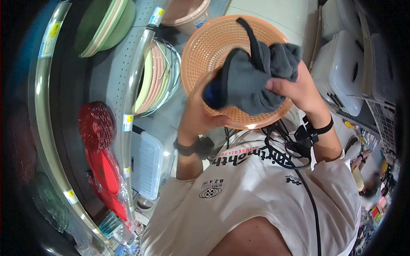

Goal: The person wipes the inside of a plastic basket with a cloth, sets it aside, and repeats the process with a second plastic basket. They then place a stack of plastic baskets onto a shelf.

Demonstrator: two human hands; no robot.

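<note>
**Gray fabric piece [252, 87] held above a perforated orange basket [205, 47]**

The gray fabric piece is hanging over the basket's opening, between the person's 2 hands. Its long axis is running from the near left to the far right: the dark-edged end is pointing left, and the bunched end is sitting at the far right. A black strap [253, 40] is jutting toward the far side.

The cloth is looking soft and creased, with a black band and a dark blue patch showing at the left end.

The right hand [299, 91] is grasping the right part, its thumb pressing on top. The left hand [198, 113] is cupping around the dark end; its fingers are mostly hidden, so whether they are clenching cannot be told.

Shelving [115, 72] is bordering the left and a clear storage box [337, 72] the right, while floor tiles [294, 19] are lying open beyond the rim.
</note>
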